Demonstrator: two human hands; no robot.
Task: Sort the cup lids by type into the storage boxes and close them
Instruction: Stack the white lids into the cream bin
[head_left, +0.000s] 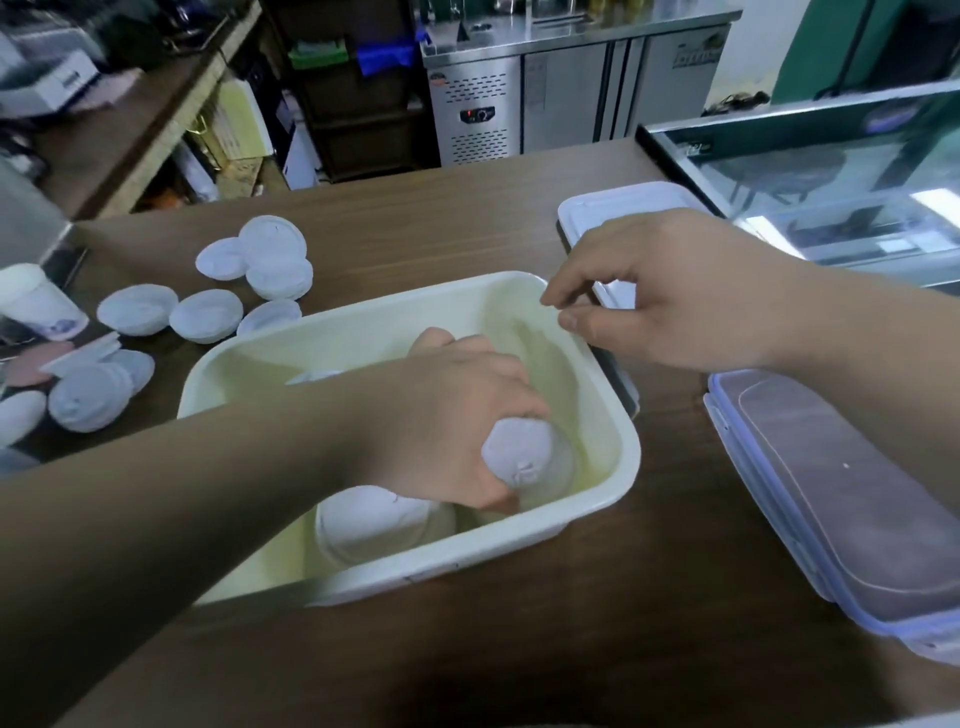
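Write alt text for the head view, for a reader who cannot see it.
A person's left hand grips a white stack of lids inside a cream box on a wooden table. The right hand hovers over the box's far rim, fingers loosely curled. Loose lids lie left of it; a clear cover lies right.

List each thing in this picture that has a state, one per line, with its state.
cream box: open, stacked lids inside.
white box lid: off, flat on table.
clear box: lid on.
left hand: grips wrapped lid stack in cream box.
right hand: loosely curled, empty, over cream box.
loose lids: unsorted on table.
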